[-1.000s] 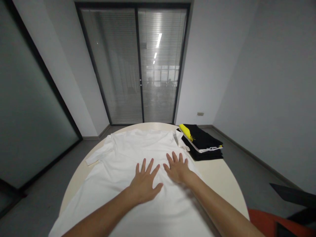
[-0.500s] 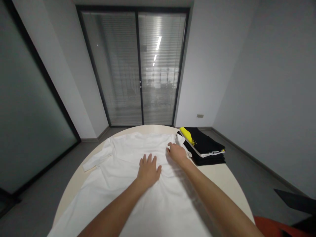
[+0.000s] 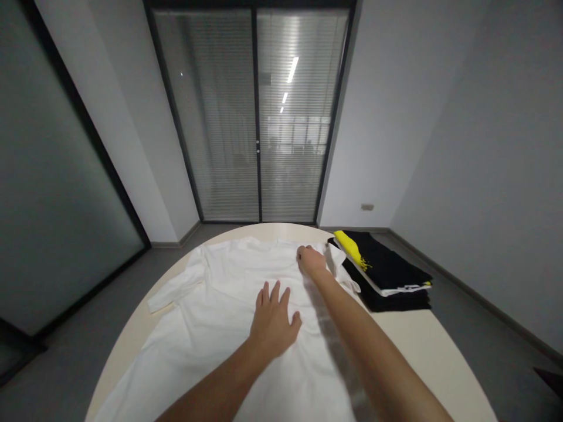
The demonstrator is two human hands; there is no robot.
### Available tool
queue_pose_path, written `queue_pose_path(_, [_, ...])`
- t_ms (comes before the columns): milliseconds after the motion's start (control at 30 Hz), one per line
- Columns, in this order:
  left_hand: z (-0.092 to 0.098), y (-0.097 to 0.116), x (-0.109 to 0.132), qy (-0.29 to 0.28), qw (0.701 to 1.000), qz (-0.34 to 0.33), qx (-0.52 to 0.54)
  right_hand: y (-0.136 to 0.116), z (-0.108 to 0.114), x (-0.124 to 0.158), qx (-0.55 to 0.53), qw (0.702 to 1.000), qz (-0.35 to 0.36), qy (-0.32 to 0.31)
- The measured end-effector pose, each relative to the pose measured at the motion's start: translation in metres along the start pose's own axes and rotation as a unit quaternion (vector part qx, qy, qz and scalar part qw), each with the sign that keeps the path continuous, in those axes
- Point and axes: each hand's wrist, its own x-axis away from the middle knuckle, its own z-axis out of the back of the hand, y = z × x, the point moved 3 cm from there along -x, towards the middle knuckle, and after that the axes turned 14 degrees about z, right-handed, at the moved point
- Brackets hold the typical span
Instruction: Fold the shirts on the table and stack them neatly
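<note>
Shirt of white cloth, short-sleeved (image 3: 220, 319), spread over round cream tabletop (image 3: 422, 346), sleeves at far side. Left hand (image 3: 275, 322) splayed on its middle, grasping nothing; probably steadies the fabric. Right hand (image 3: 313, 261) curled near far right shoulder; cannot tell whether cloth is pinched. Stack of folded black garments, yellow print on top (image 3: 387, 264), at right edge, presumably set aside to give the shirt room.
</note>
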Motion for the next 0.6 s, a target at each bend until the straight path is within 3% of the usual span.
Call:
queue_pose_path(300, [-0.005,0.000,-0.003,-0.011,1.000,-0.001,0.007,0.017,-0.013,-0.038,0.021,0.999,-0.041,-0.006])
queue_pose_path(600, [-0.006,0.000,-0.006,-0.016,1.000,0.001,0.012,0.017,-0.017,-0.059,0.017,0.998,-0.054,-0.020])
